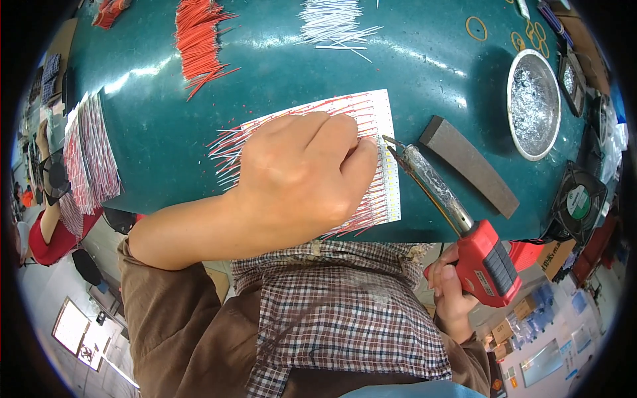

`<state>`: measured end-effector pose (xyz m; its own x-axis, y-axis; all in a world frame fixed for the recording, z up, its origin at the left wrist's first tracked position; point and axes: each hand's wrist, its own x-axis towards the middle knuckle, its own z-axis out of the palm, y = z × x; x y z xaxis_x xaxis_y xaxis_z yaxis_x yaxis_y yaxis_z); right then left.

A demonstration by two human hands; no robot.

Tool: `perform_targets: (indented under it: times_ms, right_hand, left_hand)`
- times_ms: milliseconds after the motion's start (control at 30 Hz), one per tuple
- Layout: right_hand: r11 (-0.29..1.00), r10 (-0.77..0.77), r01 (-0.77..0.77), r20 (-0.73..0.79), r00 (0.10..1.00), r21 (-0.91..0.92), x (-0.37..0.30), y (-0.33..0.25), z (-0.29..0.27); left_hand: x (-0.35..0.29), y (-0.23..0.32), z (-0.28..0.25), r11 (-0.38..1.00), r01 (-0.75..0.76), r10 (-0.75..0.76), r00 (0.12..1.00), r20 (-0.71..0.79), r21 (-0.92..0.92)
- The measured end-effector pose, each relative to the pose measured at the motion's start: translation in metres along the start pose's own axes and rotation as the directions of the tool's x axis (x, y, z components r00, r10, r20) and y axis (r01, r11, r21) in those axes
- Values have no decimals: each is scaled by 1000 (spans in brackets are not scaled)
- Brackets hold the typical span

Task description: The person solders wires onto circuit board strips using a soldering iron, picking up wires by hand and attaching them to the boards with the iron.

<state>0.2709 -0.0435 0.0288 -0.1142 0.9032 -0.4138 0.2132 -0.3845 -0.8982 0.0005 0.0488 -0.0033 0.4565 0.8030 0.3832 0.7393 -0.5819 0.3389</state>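
My left hand (302, 166) is closed, knuckles up, over a white circuit board panel (383, 105) with rows of small yellowish parts near its right edge. Thin red and white wires (229, 149) stick out from the panel's left side and bottom. My fingertips are hidden beneath the hand, so what they pinch cannot be seen. At the right, my right hand (454, 295) is wrapped around the handle of a red soldering gun (488, 262). Its metal barrel slants up to the left, and the tip points at the panel's right part, close to my left fingers.
A dark grey curved block (470, 166) lies right of the panel, near a metal bowl (510, 109) of silvery bits. Red wires (198, 43) and white wires (330, 23) are piled at the back. Wired strips (89, 156) hang at the left edge. A small fan (576, 202) stands at right.
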Motion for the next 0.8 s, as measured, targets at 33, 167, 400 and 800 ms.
perform_targets:
  times_ms: [33, 167, 400, 800]
  right_hand:
    - [1000, 3, -3, 9, 1000, 4, 0, 0, 0]
    - [1000, 7, -8, 17, 1000, 21, 1, 0, 1]
    - [999, 2, -3, 16, 1000, 37, 4, 0, 2]
    - [999, -6, 9, -67, 998, 53, 0, -6, 5]
  left_hand:
    - [0, 0, -1, 1000, -3, 2, 1000, 15, 7]
    - [0, 1, -1, 1000, 5, -6, 999, 39, 14]
    - [1, 2, -1, 1000, 9, -10, 999, 41, 21]
    - [2, 3, -5, 998, 56, -54, 996, 70, -24]
